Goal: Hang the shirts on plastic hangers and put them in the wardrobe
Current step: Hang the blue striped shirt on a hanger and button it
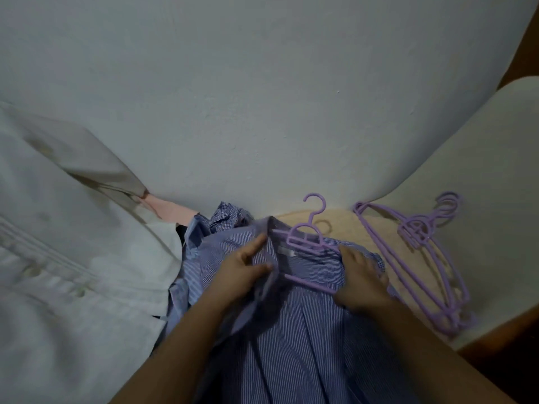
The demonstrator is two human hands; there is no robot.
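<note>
Softly, our left hand (243,272) pinched the limp striped shirt (294,330) collar; our right hand (360,279) gripped the shoulder over the stiff hanger (306,243).

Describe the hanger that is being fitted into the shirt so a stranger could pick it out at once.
Start at the blue striped shirt lying on the bed in front of the person. The purple hanger sits in its collar, between both hands. Unlike the spare purple hangers stacked to the right, it lies alone, partly inside cloth.
</note>
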